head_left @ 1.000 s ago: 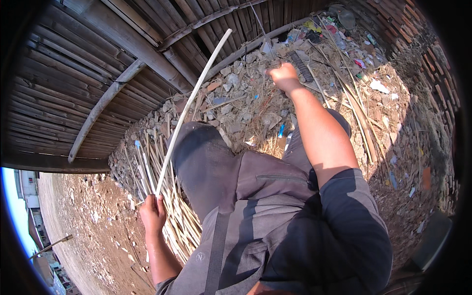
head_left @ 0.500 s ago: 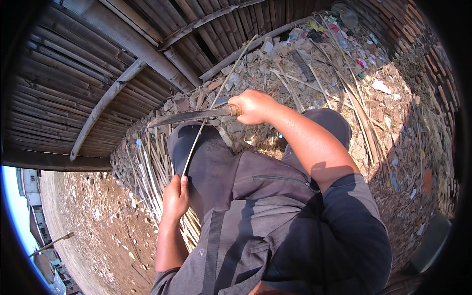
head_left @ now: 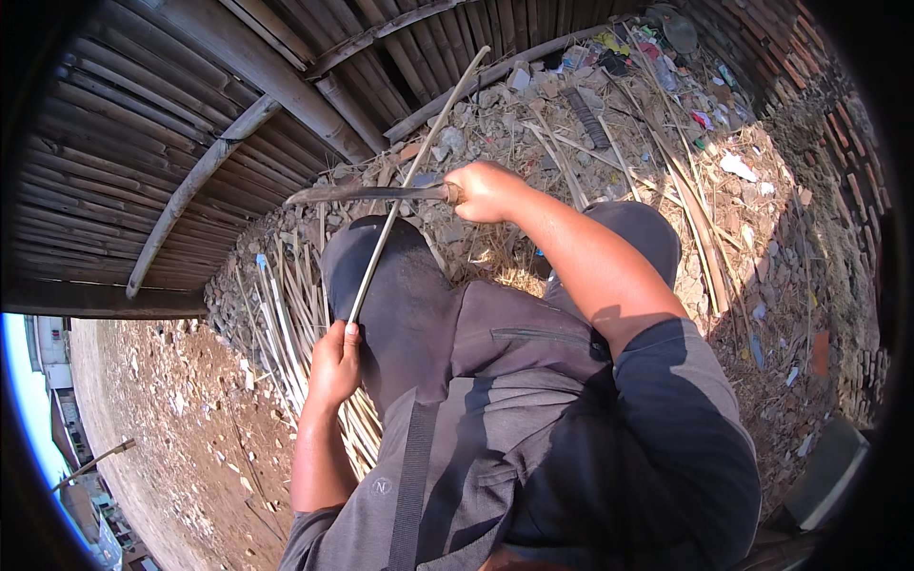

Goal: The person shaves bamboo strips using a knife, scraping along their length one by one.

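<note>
A long, pale bamboo strip (head_left: 381,243) slants across my bent left knee, its far end raised near the bamboo wall. My left hand (head_left: 334,365) is closed around its near end, thumb on top. In my right hand (head_left: 486,192) is the handle of a machete (head_left: 367,193). The dark blade points left and crosses the strip just beyond my knee, seemingly touching it. Beside my left leg lies a bundle of similar bamboo strips (head_left: 290,309), partly hidden by my leg and left arm.
A bamboo-slat wall (head_left: 124,181) with round poles rises at the far left. Rubble and litter (head_left: 657,62) cover the ground ahead. Split bamboo pieces (head_left: 700,228) lie to the right of my right knee. A brick wall (head_left: 857,181) stands at the right edge.
The bamboo strip's far end has swung slightly up and left. My right hand and the machete have shifted a little farther away; my left hand has shifted slightly up and left.
</note>
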Tool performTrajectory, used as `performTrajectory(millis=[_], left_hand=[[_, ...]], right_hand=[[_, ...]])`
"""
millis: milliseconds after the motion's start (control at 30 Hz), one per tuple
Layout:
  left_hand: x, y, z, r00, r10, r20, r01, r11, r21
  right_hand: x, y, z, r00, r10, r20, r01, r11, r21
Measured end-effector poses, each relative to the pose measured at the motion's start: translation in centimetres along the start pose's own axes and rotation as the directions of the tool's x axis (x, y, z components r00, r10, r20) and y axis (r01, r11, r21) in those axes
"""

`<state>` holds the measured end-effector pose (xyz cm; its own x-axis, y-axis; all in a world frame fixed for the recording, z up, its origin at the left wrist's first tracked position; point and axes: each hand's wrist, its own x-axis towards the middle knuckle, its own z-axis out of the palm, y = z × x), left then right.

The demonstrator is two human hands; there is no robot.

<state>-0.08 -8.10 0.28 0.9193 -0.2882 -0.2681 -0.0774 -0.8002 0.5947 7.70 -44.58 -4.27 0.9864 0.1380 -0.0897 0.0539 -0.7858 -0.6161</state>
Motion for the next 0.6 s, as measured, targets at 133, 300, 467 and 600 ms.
performTrajectory(millis=[133,300,467,600], left_hand=[[1.0,-1.1,-0.7,1.000,0.019,0.001,-0.019,1.000,-0.020],[-0.4,-1.1,0.2,0.994,0.058,-0.095,-0.048,0.993,0.107],[-1.0,0.3,-0.4,0.997,0.071,-0.043,-0.069,0.996,0.049],[-1.4,-0.4,-1.0,0.997,0.035,-0.062,-0.028,0.993,0.112]], right_hand=[[0.7,0.9,-1.1,0.992,0.121,-0.029,-0.120,0.993,0.018],[-1.4,-3.9,-0.8,1.000,0.015,-0.006,-0.016,0.996,-0.088],[-0.1,2.0,-1.3,0.991,0.129,0.020,-0.130,0.991,0.046],[0.8,3.7,-2.7,0.906,0.378,-0.190,-0.333,0.915,0.229]])
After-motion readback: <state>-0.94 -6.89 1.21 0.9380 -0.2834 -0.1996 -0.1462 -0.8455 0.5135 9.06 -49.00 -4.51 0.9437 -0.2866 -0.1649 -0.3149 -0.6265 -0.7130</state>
